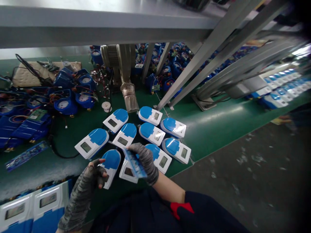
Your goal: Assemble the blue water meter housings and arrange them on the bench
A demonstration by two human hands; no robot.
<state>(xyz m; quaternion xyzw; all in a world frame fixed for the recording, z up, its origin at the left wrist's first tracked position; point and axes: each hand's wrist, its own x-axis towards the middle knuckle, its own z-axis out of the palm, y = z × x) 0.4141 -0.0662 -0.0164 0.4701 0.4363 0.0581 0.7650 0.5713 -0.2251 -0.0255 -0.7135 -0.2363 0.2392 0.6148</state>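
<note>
My right hand, in a grey fingerless glove, grips a flat blue printed strip, held slanted above the meters. Beneath the strip, a white-and-blue meter with a small display is partly hidden. My left hand, gloved alike, has its fingers apart beside another meter and covers part of its display; whether it touches the meter I cannot tell. Several more such meters, among them one at the left and one at the right, lie face up around my hands.
Blue meter bodies with loose wires crowd the left of the green bench. A similar blue strip lies there. Finished-looking meters stand lower left. Metal posts and a grey shelf rise ahead. Another person's hand shows far right.
</note>
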